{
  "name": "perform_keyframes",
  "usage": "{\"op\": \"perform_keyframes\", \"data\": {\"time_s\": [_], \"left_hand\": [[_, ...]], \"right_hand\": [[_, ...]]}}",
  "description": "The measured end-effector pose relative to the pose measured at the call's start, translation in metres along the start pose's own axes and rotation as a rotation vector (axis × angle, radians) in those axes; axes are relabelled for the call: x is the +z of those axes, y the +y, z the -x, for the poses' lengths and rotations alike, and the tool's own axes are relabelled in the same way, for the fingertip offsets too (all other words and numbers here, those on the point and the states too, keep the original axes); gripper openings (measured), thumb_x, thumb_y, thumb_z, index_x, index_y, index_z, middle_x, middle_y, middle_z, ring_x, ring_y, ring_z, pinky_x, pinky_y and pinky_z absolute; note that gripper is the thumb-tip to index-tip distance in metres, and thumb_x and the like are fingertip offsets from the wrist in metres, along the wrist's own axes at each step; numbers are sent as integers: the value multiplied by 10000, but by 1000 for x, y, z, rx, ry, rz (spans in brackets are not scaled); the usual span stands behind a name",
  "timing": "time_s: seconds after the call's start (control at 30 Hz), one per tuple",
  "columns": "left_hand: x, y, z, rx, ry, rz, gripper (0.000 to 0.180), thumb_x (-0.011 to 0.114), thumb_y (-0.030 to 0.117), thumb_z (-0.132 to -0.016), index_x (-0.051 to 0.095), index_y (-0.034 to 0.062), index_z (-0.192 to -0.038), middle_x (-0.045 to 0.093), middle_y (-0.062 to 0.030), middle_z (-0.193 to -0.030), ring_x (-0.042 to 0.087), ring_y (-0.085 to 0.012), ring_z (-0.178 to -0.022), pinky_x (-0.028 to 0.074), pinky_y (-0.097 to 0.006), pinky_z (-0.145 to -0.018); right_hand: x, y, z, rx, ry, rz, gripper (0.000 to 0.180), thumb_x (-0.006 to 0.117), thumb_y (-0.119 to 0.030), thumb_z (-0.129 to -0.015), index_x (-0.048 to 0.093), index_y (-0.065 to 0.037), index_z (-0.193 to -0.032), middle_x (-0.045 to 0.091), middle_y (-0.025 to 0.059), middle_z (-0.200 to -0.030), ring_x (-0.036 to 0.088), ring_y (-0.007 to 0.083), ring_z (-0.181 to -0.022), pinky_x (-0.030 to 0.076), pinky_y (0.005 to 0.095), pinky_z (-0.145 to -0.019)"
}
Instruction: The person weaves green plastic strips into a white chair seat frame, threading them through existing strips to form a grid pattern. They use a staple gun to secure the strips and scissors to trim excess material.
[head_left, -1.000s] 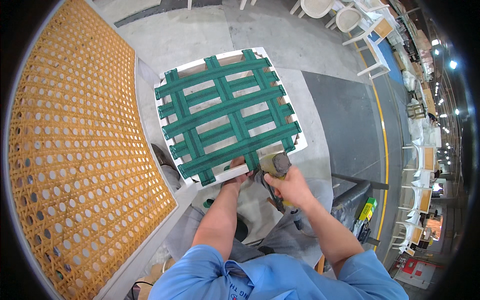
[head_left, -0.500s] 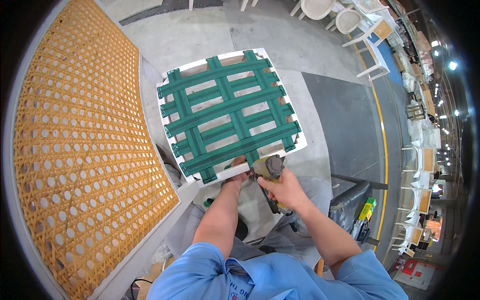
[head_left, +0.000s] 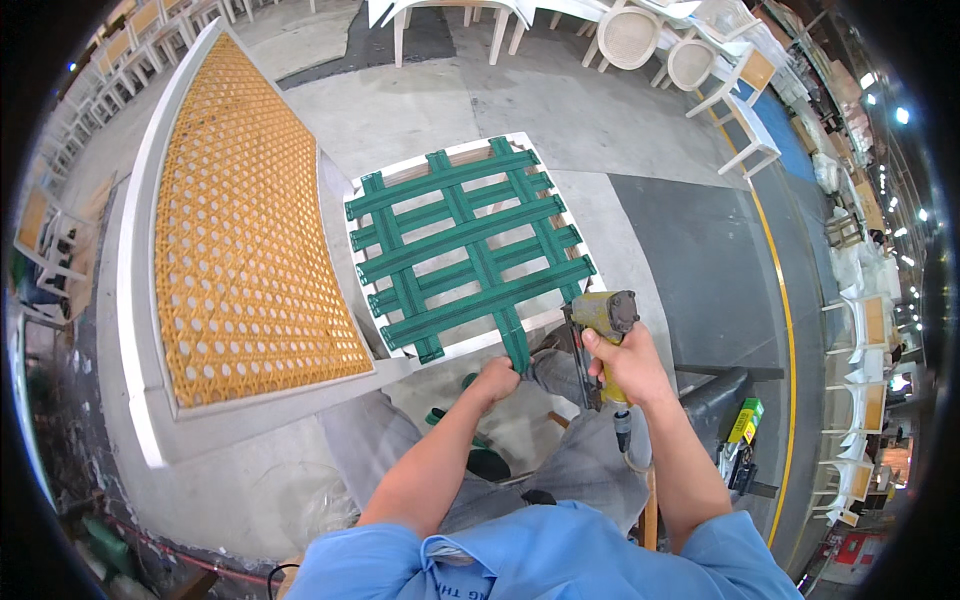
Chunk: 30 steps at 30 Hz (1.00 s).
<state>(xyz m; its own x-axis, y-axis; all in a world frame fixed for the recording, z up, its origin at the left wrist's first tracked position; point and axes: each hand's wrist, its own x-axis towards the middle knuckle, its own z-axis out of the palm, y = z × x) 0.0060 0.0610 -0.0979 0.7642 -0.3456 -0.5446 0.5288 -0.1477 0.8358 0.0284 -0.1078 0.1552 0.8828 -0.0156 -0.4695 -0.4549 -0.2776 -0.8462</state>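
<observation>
Green webbing strap [head_left: 517, 348] hangs off the near edge of the white seat frame [head_left: 452, 350], which rests on the person's lap. The left hand [head_left: 495, 380] is closed, pinching the strap's loose end; it looks soft, limp and light, best held taut near the frame. The right hand [head_left: 628, 365] grips a yellow pneumatic stapler [head_left: 605, 318], probably heavy and rigid.
</observation>
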Motion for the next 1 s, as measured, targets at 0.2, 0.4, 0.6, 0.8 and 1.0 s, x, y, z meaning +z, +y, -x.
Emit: {"op": "perform_keyframes", "data": {"time_s": [0.2, 0.4, 0.6, 0.8, 1.0], "left_hand": [[-42, 82, 64, 137, -93, 95, 228, 600, 128, -986, 712, 2, -1139, 751, -76, -1021, 670, -161, -910, 518, -321, -863], [-90, 117, 25, 5, 51, 346, 302, 569, 221, -1041, 693, -33, -1147, 762, -124, -1007, 693, -189, -915, 543, -320, -850], [-92, 103, -6, 8, 46, 490, 337, 528, 227, -1047, 679, -39, -1186, 773, -120, -1068, 677, -193, -1017, 504, -347, -950], [-95, 101, -11, 15, 31, 529, 334, 522, 211, -1044, 677, -48, -1186, 767, -135, -1092, 677, -202, -1029, 503, -354, -957], [-95, 106, -10, -66, 26, 635, 323, 519, 202, -1044, 677, -48, -1174, 765, -130, -1069, 680, -204, -975, 533, -366, -891]], "right_hand": [[7, 18, -8, 60, -72, 36, 296, 747, -236, -967, 659, -27, -1157, 660, 10, -828, 587, 94, -576, 458, 256, -490], [30, 35, -33, 125, -137, 125, 360, 755, -299, -959, 648, -32, -1176, 666, 17, -849, 597, 101, -577, 469, 266, -497], [43, 39, -47, 157, -143, 155, 348, 748, -287, -966, 636, -41, -1185, 656, 13, -845, 592, 104, -569, 462, 270, -490], [52, 41, -55, 156, -142, 130, 328, 747, -263, -967, 635, -48, -1189, 658, 11, -839, 575, 103, -549, 452, 273, -482], [57, 41, -55, 128, -146, 173, 335, 759, -235, -957, 632, -33, -1191, 672, 13, -845, 555, 97, -532, 457, 273, -487]]}}
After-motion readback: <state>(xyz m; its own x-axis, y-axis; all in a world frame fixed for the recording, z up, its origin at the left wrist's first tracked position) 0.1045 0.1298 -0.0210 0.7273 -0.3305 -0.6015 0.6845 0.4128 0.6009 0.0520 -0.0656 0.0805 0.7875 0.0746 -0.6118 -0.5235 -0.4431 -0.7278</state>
